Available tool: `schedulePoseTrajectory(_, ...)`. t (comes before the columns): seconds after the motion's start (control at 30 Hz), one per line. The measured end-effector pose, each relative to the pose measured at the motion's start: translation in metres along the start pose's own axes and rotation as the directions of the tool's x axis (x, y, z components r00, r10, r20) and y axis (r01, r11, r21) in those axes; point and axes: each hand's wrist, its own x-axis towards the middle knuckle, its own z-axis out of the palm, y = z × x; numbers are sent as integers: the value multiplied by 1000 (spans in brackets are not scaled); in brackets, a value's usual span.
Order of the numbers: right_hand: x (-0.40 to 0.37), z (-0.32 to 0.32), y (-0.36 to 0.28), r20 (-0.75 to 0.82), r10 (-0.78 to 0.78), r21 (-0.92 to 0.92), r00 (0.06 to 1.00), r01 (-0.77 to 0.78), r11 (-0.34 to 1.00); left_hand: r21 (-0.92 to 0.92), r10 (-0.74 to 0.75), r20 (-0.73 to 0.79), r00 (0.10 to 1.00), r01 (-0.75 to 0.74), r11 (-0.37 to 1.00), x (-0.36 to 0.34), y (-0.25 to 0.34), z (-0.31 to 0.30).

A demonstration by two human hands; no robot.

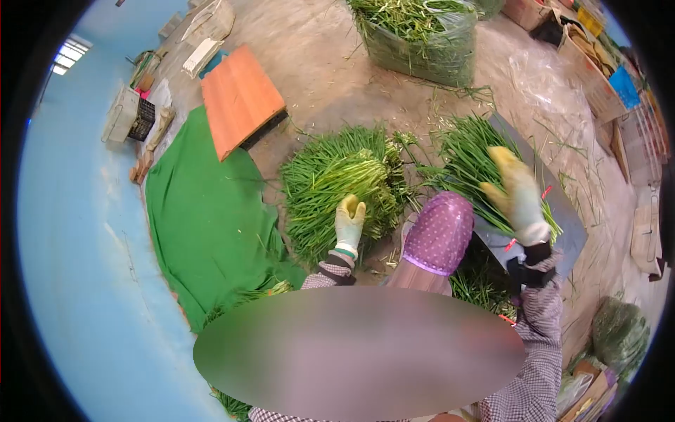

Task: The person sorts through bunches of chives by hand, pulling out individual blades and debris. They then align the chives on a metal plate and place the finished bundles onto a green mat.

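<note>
Two gloved hands I see: left hand (349, 224) rests open on the heap of stalks (327, 176), right hand (517, 193) blurred over the bunch (464, 155) on the board (569, 228), grip unclear.

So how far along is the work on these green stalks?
Done, it seems: a clear bag already packed with greens. In hand: the left hand rests on the big loose pile; the right hand, blurred, is over a smaller bunch on the grey board. Left: that whole pile, so roughly midway at best.
</note>
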Motion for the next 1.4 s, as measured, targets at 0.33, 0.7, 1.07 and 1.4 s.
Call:
schedulePoseTrajectory(0.33, 157, 223, -165, 772, -211, -95, 600, 436, 895, -854, -415, 505, 757, 510, -108, -1, -40, 40)
schedulePoseTrajectory(0.7, 163, 287, -179, 903, -31, -149, 428, 380, 913, -846, -368, 532, 762, 487, -216, -4, -48, 45)
schedulePoseTrajectory(1.07, 213, 241, -214, 890, -219, 55, 399, 384, 922, -874, -258, 486, 835, 464, -143, -12, -49, 42)
schedulePoseTrajectory(1.4, 131, 247, -193, 918, -95, -32, 385, 310, 950, -964, -164, 265, 950, 254, -84, 6, -52, 31)
